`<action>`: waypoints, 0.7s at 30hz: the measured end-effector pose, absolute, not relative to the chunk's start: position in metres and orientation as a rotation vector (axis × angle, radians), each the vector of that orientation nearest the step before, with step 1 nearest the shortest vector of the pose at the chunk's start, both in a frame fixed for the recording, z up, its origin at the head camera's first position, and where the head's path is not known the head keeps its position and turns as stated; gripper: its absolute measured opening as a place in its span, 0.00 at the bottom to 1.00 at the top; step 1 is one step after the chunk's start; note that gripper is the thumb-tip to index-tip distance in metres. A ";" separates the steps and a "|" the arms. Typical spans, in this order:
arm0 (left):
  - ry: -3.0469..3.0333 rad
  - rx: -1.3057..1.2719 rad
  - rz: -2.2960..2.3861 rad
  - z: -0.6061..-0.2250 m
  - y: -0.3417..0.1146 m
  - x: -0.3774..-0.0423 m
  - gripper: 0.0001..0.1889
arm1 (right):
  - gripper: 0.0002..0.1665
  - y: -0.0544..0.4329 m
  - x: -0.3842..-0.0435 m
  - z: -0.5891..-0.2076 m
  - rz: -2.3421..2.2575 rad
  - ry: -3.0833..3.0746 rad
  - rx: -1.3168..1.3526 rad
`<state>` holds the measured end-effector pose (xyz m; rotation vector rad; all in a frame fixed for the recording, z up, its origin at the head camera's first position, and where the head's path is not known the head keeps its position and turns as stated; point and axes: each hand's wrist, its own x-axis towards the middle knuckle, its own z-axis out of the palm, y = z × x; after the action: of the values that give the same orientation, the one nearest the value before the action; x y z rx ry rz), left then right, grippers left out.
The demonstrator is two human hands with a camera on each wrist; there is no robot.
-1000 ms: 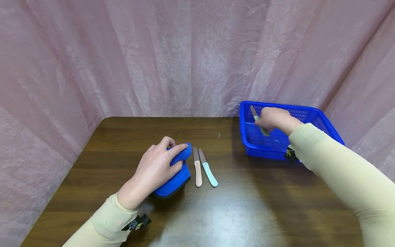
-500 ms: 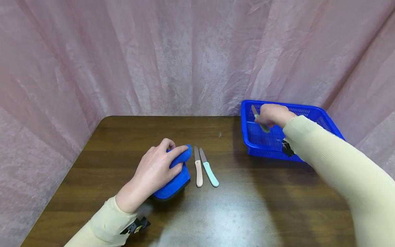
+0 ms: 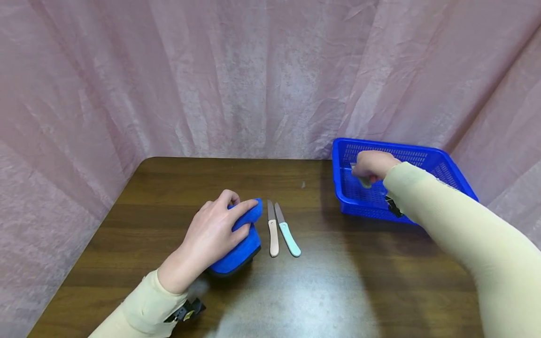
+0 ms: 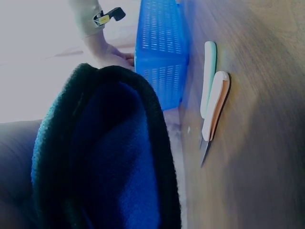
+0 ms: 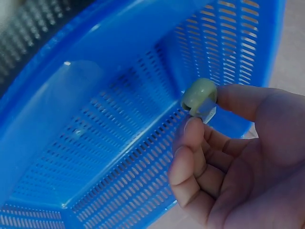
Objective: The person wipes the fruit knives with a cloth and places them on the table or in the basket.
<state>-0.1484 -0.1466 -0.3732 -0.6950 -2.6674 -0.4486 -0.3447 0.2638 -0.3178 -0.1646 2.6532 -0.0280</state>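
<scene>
My left hand grips a blue plush fabric item with black edging above the table. Its dark-rimmed opening fills much of the left wrist view; I cannot tell its kind. Inside the blue basket, my right hand pinches a small knife by its green handle. Most of that knife is hidden behind the fingers in the head view. Beside the fabric item, a knife with a pale peach handle and a knife with a mint handle lie nearly side by side, blades pointing away.
The perforated basket stands at the table's back right, with walls on all sides. Brown wooden tabletop extends around the knives. Pink curtains hang behind the table and on both sides.
My right hand has lowered slightly in the basket, and the green knife has turned so that less of its blade shows. The left hand keeps its grip on the fabric item without moving.
</scene>
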 end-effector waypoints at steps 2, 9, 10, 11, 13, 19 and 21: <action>-2.667 -0.696 -0.446 -0.373 -0.147 -0.149 0.27 | 0.24 0.254 -0.335 -0.312 -0.025 2.645 -0.136; -2.653 -0.728 -0.428 -0.373 -0.144 -0.149 0.26 | 0.27 0.265 -0.354 -0.330 -0.076 2.561 -0.142; -2.656 -0.728 -0.428 -0.374 -0.143 -0.149 0.26 | 0.28 0.266 -0.355 -0.330 -0.079 2.547 -0.146; -2.660 -0.725 -0.431 -0.374 -0.143 -0.149 0.26 | 0.28 0.265 -0.356 -0.330 -0.079 2.534 -0.154; -2.669 -0.718 -0.442 -0.376 -0.142 -0.150 0.27 | 0.28 0.255 -0.344 -0.317 -0.070 2.525 -0.127; -2.674 -0.704 -0.460 -0.379 -0.141 -0.152 0.26 | 0.25 0.251 -0.345 -0.316 -0.095 2.522 -0.119; -2.666 -0.706 -0.454 -0.379 -0.142 -0.153 0.26 | 0.24 0.249 -0.347 -0.317 -0.085 2.521 -0.126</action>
<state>-0.1530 -0.1422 -0.3793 -0.7061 -2.6660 -0.4542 -0.3472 0.2488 -0.3172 -0.1258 2.5209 -0.0854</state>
